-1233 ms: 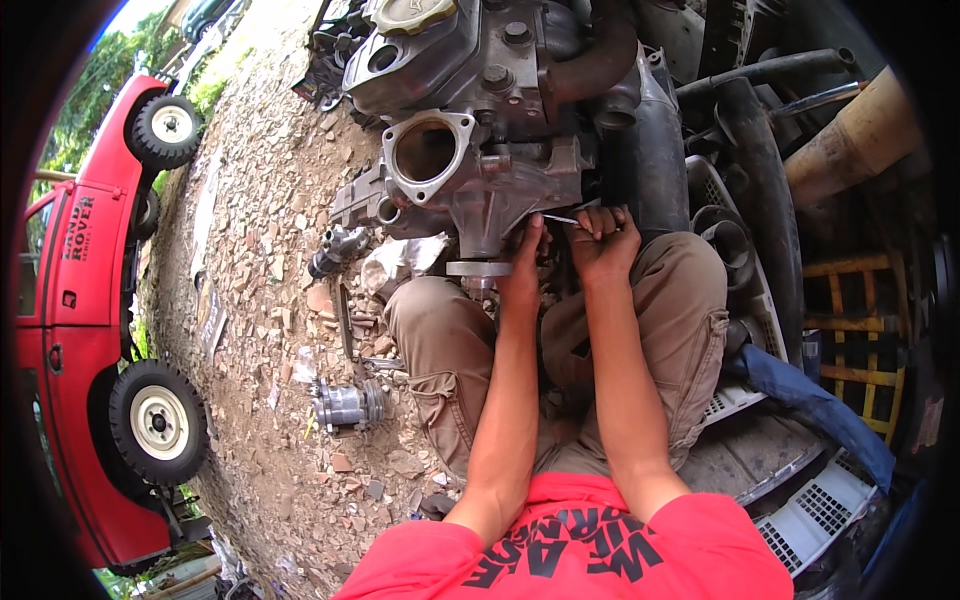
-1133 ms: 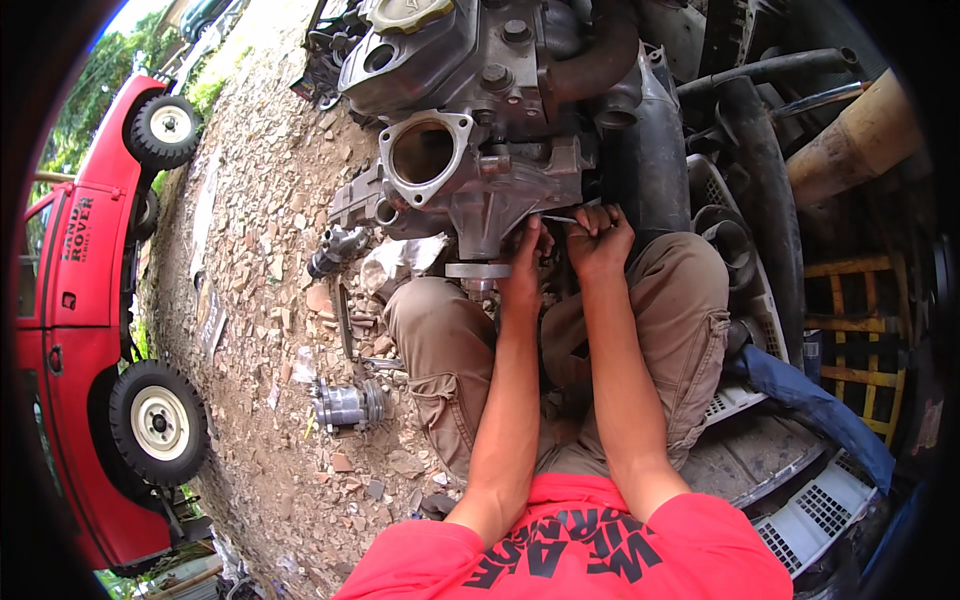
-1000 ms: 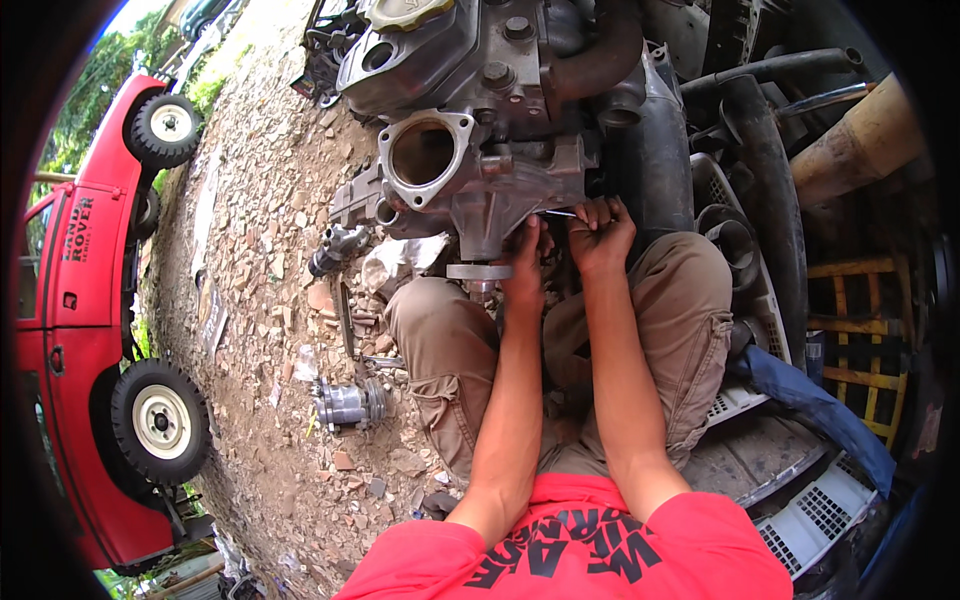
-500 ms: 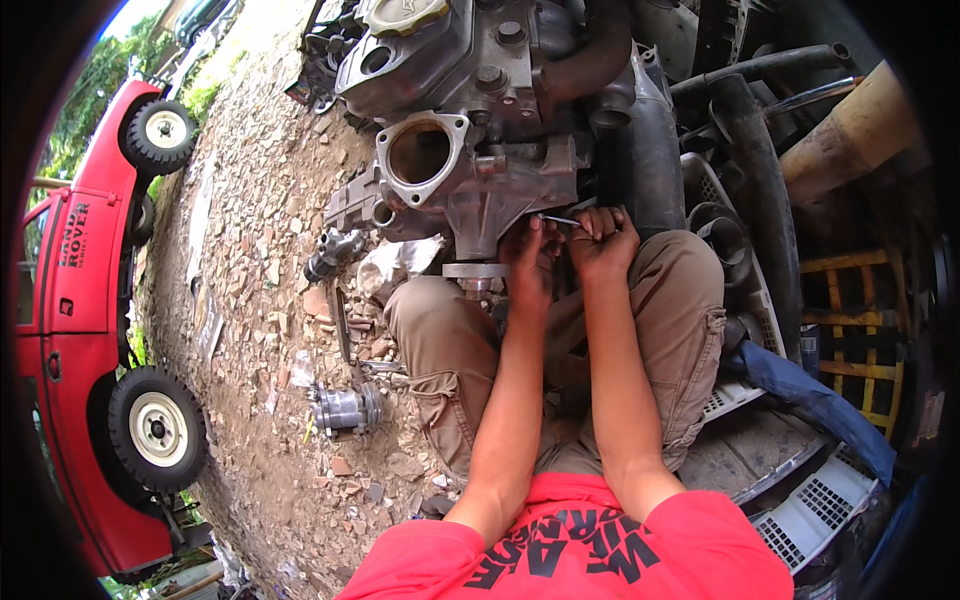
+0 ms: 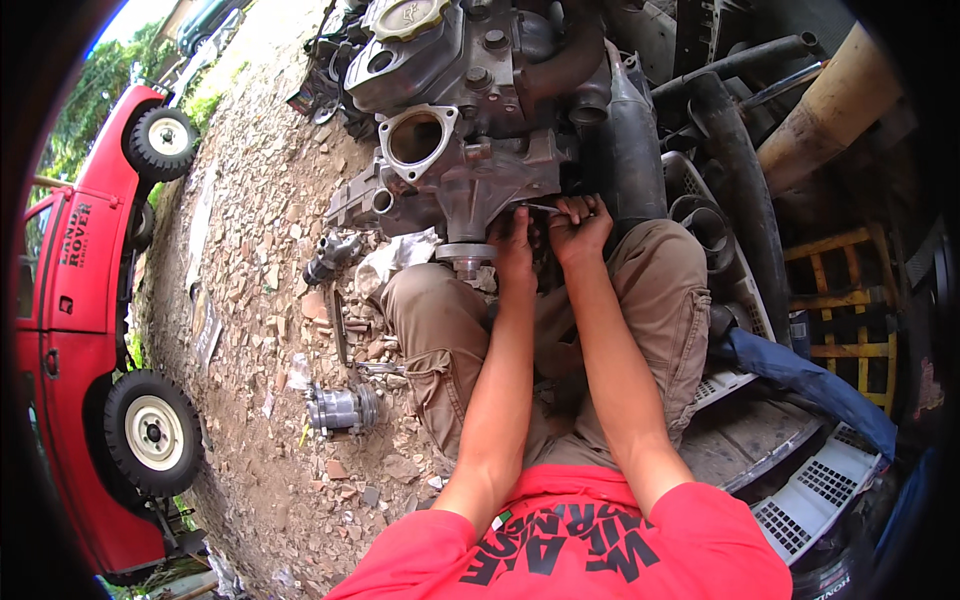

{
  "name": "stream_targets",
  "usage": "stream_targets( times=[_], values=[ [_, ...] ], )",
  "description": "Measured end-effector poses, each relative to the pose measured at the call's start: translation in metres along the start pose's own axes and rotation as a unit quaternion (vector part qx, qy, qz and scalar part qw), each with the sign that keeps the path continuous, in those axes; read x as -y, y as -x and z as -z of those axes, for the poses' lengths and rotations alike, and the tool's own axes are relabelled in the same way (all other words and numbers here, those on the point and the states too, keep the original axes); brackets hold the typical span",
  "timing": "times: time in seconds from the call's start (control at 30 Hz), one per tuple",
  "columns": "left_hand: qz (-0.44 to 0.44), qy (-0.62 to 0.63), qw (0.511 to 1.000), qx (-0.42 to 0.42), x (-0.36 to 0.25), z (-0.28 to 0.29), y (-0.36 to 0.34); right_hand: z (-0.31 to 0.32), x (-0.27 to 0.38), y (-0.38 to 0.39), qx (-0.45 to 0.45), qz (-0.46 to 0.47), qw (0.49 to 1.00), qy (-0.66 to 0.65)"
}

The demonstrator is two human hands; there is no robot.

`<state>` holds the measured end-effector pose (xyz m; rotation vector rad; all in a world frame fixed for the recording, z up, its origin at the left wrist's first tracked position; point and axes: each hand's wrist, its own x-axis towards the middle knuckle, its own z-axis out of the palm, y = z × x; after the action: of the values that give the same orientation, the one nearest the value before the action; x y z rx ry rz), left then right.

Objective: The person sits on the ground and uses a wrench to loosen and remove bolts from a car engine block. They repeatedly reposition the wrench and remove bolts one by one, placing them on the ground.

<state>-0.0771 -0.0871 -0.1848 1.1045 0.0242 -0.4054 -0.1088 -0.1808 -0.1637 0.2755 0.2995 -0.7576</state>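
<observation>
My right hand (image 5: 582, 228) is curled closed around one end of a slim metal tool (image 5: 540, 208). The tool runs left toward my left hand (image 5: 513, 240), whose raised thumb is at its far end; whether those fingers pinch it or only steady it, I can't tell. So the tool lies between my two sets of fingertips, just below the near edge of the engine's front casing (image 5: 475, 205). My knuckles and that edge hide any fastener there, so I can't say whether one is loose or tight.

Just left of my left hand, the round flange (image 5: 465, 252) is in place on the casing's near end. Farther off, the three-hole port (image 5: 411, 174) gapes with nothing bolted over it, so I'd judge the engine only partly assembled. The filler cap (image 5: 408, 15) is on. Off to the left, a pulley-ended compressor (image 5: 340, 410) lies detached on the stony ground.
</observation>
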Motion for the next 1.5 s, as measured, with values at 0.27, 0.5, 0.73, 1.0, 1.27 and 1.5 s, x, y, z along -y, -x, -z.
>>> stream_targets(
  times=[0.27, 0.5, 0.73, 1.0, 1.27, 1.5],
  values=[
    [-0.044, -0.116, 0.986, -0.114, 0.010, -0.008, -0.006, -0.005, 0.008, -0.007, -0.052, -0.037, 0.994, 0.090],
    [-0.063, -0.179, 0.968, -0.163, 0.021, 0.023, -0.034, -0.034, 0.002, 0.001, -0.056, -0.059, 0.990, 0.113],
    [-0.073, -0.277, 0.951, -0.118, 0.000, 0.026, -0.027, -0.060, -0.016, 0.056, -0.002, 0.078, 0.977, 0.199],
    [-0.035, -0.010, 0.998, 0.044, -0.020, 0.003, 0.008, -0.077, -0.015, 0.057, 0.129, 0.185, 0.887, 0.403],
    [-0.177, -0.122, 0.977, -0.001, -0.019, 0.005, 0.011, -0.075, -0.021, 0.066, 0.133, 0.152, 0.927, 0.317],
    [-0.123, -0.045, 0.991, -0.033, -0.005, 0.009, 0.017, -0.062, -0.013, 0.071, 0.131, 0.101, 0.943, 0.289]
  ],
)
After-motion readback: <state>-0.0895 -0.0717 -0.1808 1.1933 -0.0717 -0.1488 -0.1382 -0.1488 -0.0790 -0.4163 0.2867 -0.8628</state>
